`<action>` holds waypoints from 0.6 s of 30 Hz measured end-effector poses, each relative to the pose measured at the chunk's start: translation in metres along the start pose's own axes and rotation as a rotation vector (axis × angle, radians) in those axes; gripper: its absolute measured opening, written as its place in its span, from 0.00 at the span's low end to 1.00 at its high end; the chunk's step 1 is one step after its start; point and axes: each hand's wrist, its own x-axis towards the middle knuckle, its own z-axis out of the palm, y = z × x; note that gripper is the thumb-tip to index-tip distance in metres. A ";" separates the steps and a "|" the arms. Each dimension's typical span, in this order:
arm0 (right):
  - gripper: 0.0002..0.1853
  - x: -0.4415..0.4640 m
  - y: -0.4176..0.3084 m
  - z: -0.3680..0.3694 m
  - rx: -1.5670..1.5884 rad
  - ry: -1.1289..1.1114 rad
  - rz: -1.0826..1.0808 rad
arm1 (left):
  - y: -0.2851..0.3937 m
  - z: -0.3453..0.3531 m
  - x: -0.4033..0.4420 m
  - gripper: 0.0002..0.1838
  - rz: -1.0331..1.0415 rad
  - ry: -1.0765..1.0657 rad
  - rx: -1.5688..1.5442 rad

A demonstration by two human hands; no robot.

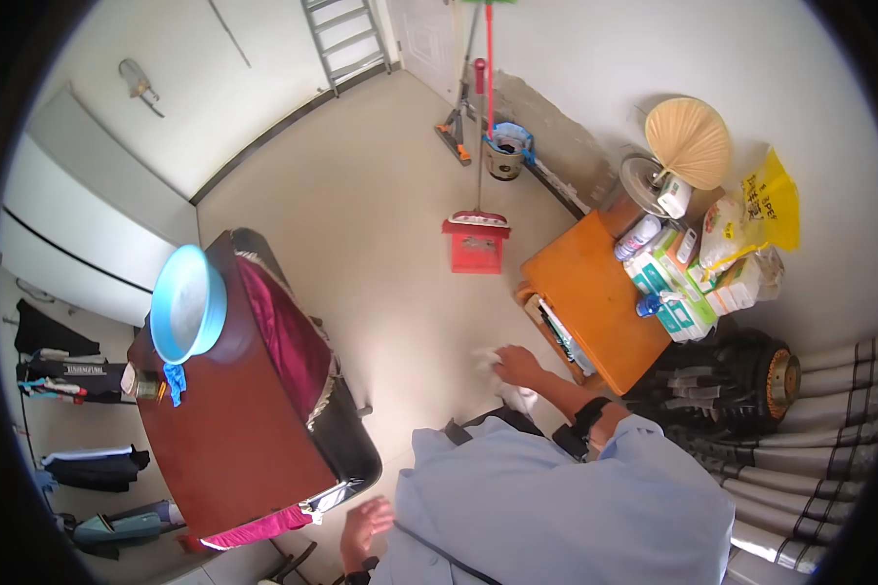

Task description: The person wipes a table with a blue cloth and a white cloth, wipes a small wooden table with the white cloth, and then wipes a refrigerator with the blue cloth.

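My right hand [517,367] reaches out over the floor beside the orange cabinet, its fingers closed on a small white crumpled thing [487,361]; blur hides whether this is tissue or cloth. Below that hand another white shape [520,398] shows near the floor, partly covered by my arm. My left hand [366,525] hangs low by the corner of the dark red table [234,429]. It looks empty, with its fingers loosely apart.
A light-blue basin [187,304] and a blue crumpled cloth [175,383] sit on the table, with a chair [346,444] against it. Ahead stand a red dustpan [476,253] and a bin [505,161]. Packages and a fan [689,143] crowd the orange cabinet [585,292].
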 end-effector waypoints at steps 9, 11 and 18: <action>0.24 0.046 -0.152 -0.179 0.582 -0.104 -0.415 | 0.260 0.212 0.047 0.30 0.477 -0.496 -0.343; 0.42 0.046 -0.143 -0.175 0.386 -0.154 -0.565 | 0.266 0.242 0.066 0.28 0.567 -0.542 -0.341; 0.59 0.016 -0.038 -0.201 0.047 -0.230 -0.318 | 0.294 0.364 0.083 0.26 0.225 -0.578 -0.638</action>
